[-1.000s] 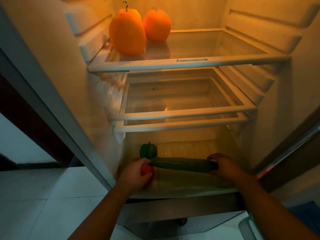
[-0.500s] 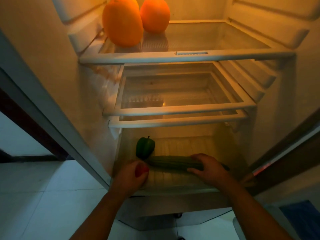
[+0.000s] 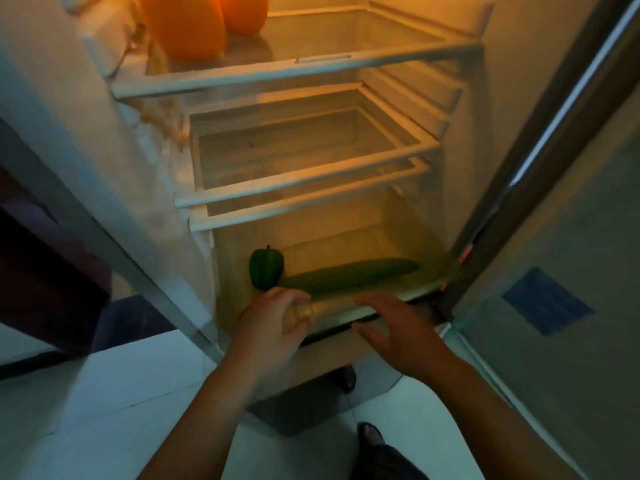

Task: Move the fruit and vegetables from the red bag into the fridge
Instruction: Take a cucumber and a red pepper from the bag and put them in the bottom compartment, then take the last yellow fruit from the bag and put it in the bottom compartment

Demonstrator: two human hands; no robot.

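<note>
The cucumber (image 3: 349, 277) is lying flat on the floor of the fridge's (image 3: 485, 133) bottom compartment. It is long, dark green and faintly ribbed, with its length running from nine o'clock toward three. A green pepper (image 3: 266, 268), glossy and lobed with a short stem, is sitting upright at the cucumber's nine o'clock end, touching it or just beside it. Two smooth oranges (image 3: 187, 26) are resting side by side at eleven o'clock on the top shelf (image 3: 294, 72).

Both hands are hovering at the cucumber's six o'clock, by the compartment's front lip (image 3: 415, 292). The right hand (image 3: 394, 327) is reaching palm down with its fingers straight and spread, gripping nothing. The left hand (image 3: 273, 327) is showing its back, fingers curled inward. A sliver of red is peeking out at its nine o'clock edge, but blur is hiding whether it is pinching anything, so I cannot tell.

The shelves are showing clear panes in pale plastic rims, glowing amber. The door (image 3: 554, 358) is standing open at three o'clock, wearing a blue label (image 3: 545, 301). Glossy white tiles (image 3: 104, 393) are covering the floor.
</note>
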